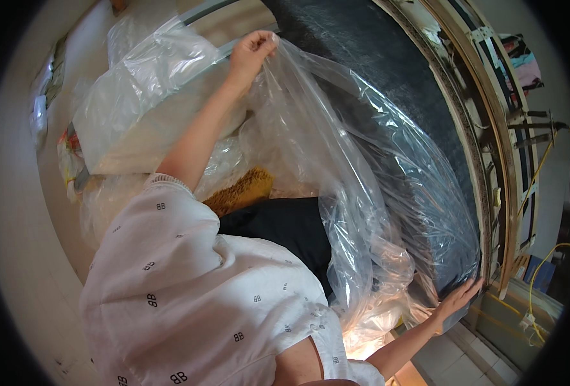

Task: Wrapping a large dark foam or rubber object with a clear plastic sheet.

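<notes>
My left hand (pixel 253 56) is raised at the far side, its fingers pinched on the top edge of a clear plastic sheet (pixel 336 151). From there the sheet falls in folds toward my lap and spreads across a dark, flat panel (pixel 362 45) on the right. At the panel's lower right corner, my right hand (pixel 460 298) rests with its fingers stretched out over the edge. The sheet lies bunched beside my right wrist. Whether the right thumb, partly hidden, presses on the sheet I cannot tell.
More clear plastic (pixel 153 71) is heaped at the left. A brown furry piece (pixel 246 188) lies by my black-clothed lap. Along the right runs a wooden frame (pixel 500 167), with a metal clamp-like bracket (pixel 542 125) and a yellow cord (pixel 535 174) beyond it.
</notes>
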`<action>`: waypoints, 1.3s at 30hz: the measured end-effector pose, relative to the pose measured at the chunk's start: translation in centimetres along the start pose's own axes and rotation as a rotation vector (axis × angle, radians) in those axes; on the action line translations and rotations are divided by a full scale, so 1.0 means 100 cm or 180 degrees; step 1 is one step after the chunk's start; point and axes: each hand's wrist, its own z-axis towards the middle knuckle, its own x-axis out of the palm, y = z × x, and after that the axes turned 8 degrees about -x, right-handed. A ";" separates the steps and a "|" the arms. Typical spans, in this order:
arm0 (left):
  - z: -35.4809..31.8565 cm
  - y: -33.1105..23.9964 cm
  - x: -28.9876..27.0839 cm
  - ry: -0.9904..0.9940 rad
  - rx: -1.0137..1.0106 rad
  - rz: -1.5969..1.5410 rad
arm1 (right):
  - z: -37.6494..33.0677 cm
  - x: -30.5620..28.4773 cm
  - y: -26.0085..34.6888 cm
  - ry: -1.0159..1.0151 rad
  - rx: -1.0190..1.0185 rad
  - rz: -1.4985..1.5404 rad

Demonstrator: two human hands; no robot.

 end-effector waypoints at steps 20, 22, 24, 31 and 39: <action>0.132 -0.065 0.160 0.0185 0.1060 0.0897 | 0.045 -0.023 -0.165 0.0705 0.2240 -0.1989; 0.124 -0.069 0.163 0.0145 0.1122 0.0881 | 0.068 -0.019 -0.095 0.0792 0.1717 -0.3384; 0.118 -0.075 0.174 0.0147 0.1224 0.0849 | 0.097 -0.014 -0.065 0.0107 -0.0363 -0.1989; 0.135 -0.057 0.162 0.0215 0.1144 0.0564 | 0.132 0.115 0.246 0.1951 -0.0225 0.3292; 0.139 -0.057 0.183 0.0261 0.1132 -0.0180 | 0.165 0.195 0.336 0.3756 0.0779 0.4822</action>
